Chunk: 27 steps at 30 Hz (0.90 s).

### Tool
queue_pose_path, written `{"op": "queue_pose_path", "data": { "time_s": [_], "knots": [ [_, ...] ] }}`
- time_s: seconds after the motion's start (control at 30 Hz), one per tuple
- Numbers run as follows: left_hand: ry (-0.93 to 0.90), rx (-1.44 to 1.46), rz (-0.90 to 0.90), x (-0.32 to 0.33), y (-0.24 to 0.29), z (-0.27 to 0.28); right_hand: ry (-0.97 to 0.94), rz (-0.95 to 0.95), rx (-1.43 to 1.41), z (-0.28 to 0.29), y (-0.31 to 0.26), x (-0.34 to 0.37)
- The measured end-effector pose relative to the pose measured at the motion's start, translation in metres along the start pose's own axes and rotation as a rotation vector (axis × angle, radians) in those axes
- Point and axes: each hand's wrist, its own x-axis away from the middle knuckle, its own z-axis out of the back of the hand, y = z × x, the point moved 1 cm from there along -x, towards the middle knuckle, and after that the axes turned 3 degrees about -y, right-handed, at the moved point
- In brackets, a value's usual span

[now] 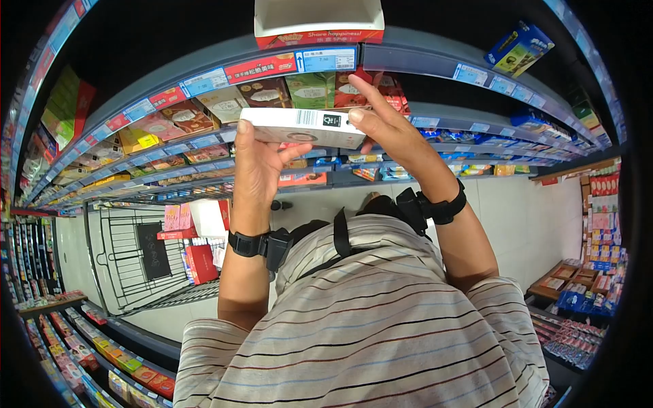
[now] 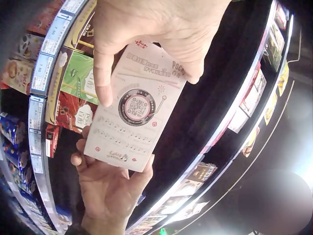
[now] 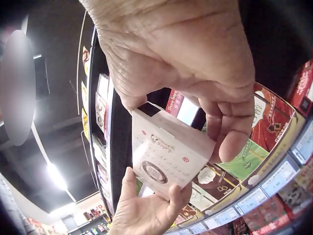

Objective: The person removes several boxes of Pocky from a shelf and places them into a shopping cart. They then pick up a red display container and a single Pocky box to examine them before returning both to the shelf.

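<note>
A white box (image 1: 299,126) with a barcode on its side is held level between both hands, before the shelf. The left hand (image 1: 257,166) grips its left end, thumb at the near edge and fingers beneath. At the other end the right hand (image 1: 389,129) pinches it with the thumb, index finger stretched toward the shelf. In the left wrist view the box's face (image 2: 134,107) shows a round code and printed notes, with the left hand (image 2: 156,29) at one end and the right hand (image 2: 108,193) at the other. The right wrist view shows the box (image 3: 168,149) tilted.
Shelves of snack boxes curve in front, with price labels (image 1: 204,83) along the edge. An empty white display tray (image 1: 320,35) sits above the box. A blue package (image 1: 520,49) lies at upper right. A wire cart (image 1: 129,251) holding several boxes stands at left.
</note>
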Motion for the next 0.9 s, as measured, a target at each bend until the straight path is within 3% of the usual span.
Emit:
{"op": "queue_pose_path", "data": {
  "time_s": [0.9],
  "knots": [
    [0.03,-0.046,0.013,-0.012,0.001,-0.007,-0.003,-0.024,-0.014,0.007,0.0,-0.004]
  ]
}}
